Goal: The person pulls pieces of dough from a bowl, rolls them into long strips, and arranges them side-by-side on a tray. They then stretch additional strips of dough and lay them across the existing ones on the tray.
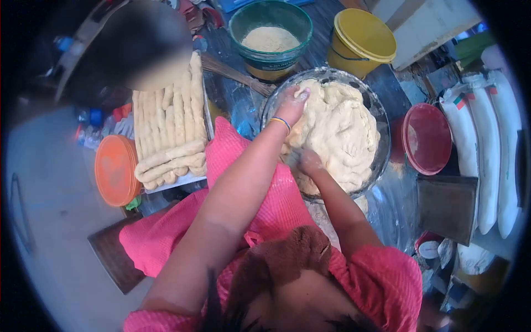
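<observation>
Head view — dough (343, 133) stretches near-to-far, left fingers (298, 96) clutching it, right fingers (307, 159) sunk — unclear

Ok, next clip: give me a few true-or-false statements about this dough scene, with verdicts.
1. The left hand and the right hand are both on the dough in the clear bowl. True.
2. The yellow bucket stands open. False: its lid is on.
3. The green bowl holds a pale powder. True.
4. The dough rolls lie inside the green bowl. False: they lie on a tray to the left of the clear bowl in the view.
5. A bracelet sits on the right wrist. False: it is on the left wrist.
</observation>
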`<state>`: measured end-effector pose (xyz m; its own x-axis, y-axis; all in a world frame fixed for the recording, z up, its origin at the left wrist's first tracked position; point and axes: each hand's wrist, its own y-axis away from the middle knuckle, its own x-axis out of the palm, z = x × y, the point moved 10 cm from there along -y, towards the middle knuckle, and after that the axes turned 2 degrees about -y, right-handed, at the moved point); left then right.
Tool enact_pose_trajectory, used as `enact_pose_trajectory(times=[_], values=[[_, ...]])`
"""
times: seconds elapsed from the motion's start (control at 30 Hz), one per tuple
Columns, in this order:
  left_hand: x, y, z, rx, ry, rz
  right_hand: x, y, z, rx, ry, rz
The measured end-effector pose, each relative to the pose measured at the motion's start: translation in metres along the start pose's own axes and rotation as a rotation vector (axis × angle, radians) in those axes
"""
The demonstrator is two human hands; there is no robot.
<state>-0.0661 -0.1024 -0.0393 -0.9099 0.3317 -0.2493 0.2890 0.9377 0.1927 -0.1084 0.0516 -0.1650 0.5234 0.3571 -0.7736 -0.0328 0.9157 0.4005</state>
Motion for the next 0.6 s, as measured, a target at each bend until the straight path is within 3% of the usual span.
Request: enact_pose_trajectory(times=[0.03,0.1,0.23,0.27,0.3,0.37,0.4,0.47,0.53,0.57,0.6], values=[[0.004,0.001,0.001,0.047,0.057,0.025,-0.001,0.012,-0.006,0.04,0.013,0.056],[0.001,0.021,-0.022,0.019,-0.167,0.02,0.021,0.021,-0.033,0.127,-0.397,0.255],[0.054,0.024,-0.002,0.082,-0.511,0.38,-0.068,0.05,-0.008,0.02,-1.453,0.054],[0.052,0.041,-0.012,0.007,-0.418,0.432,-0.088,0.06,-0.004,0.091,-1.568,-0.048],[0.052,0.055,-0.019,-0.061,-0.318,0.494,-0.11,0.06,0.005,-0.051,-1.673,-0.069],[0.075,0.071,-0.025,-0.198,0.1,0.737,-0.153,0.059,0.033,-0.237,-1.717,-0.129],[0.064,0.077,-0.038,-0.187,0.104,0.718,-0.172,0.059,0.045,-0.296,-1.703,-0.121],[0.04,0.088,-0.076,-0.254,0.559,0.625,-0.207,0.061,0.078,-0.377,-1.654,-0.129],[-0.021,0.081,-0.116,-0.013,0.279,0.423,-0.222,0.053,0.117,-0.438,-1.603,-0.163],[-0.057,0.065,-0.128,0.166,0.101,0.207,-0.244,0.056,0.136,-0.582,-1.365,-0.425],[-0.088,0.069,-0.147,0.152,0.157,0.17,-0.261,0.065,0.158,-0.706,-1.107,-0.673]])
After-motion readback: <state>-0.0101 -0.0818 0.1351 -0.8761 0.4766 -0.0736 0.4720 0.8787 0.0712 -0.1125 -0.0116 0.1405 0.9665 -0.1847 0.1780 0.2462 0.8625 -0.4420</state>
